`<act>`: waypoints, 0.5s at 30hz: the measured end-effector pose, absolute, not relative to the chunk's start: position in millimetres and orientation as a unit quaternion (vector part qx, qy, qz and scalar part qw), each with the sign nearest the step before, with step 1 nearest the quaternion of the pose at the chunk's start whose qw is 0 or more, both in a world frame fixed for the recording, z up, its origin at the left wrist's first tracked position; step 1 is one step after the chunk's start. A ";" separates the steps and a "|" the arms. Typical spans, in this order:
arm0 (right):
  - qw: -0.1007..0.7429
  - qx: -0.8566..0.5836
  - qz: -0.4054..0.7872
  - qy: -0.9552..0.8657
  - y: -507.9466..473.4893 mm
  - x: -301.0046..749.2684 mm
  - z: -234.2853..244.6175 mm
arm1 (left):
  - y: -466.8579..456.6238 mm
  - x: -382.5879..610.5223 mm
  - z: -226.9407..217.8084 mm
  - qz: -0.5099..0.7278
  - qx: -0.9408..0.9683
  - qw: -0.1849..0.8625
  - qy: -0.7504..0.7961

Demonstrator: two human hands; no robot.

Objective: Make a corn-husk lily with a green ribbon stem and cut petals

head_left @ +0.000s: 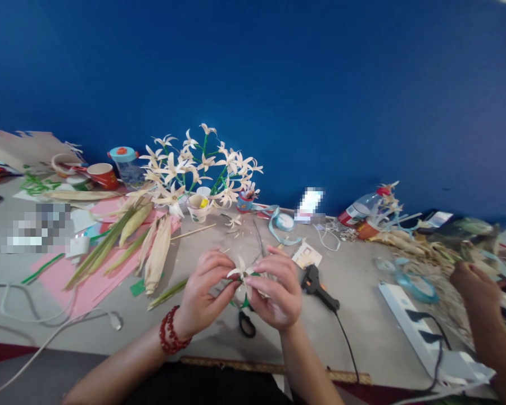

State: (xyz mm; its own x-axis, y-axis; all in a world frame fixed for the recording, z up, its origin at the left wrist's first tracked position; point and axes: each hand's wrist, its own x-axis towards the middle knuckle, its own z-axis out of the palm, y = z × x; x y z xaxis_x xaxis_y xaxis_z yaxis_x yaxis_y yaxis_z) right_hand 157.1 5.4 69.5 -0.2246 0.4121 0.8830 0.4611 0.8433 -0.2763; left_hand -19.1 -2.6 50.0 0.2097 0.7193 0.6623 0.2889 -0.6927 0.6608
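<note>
Between my two hands is a small cream flower with narrow pointed petals that look like dried corn husk. My left hand, with a red bead bracelet at the wrist, pinches the flower from its left side. On the other side, the fingers of my right hand close on its petals and base. A bit of green shows below the flower. Under my hands lie scissors, with a black handle loop showing. A black glue gun rests just right of my right hand.
Husk flowers stand in a paper cup at the back. Corn husks lie on pink paper at left. A white power strip and another person's hand are at right. The glue gun's cord crosses the table's front edge.
</note>
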 end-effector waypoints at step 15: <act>0.530 -0.257 -0.090 -0.803 5.8 162.3 64.6 | -3.7 -16.6 48.9 0.522 0.752 0.219 0.337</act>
State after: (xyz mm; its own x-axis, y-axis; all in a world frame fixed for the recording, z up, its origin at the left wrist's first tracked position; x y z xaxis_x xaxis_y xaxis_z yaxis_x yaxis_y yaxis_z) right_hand 162.3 5.8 64.6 -0.3053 0.3173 0.8979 0.5078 0.8519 -0.1283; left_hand -16.6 -3.7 48.9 0.2280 0.7354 0.6381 0.2787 -0.6772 0.6810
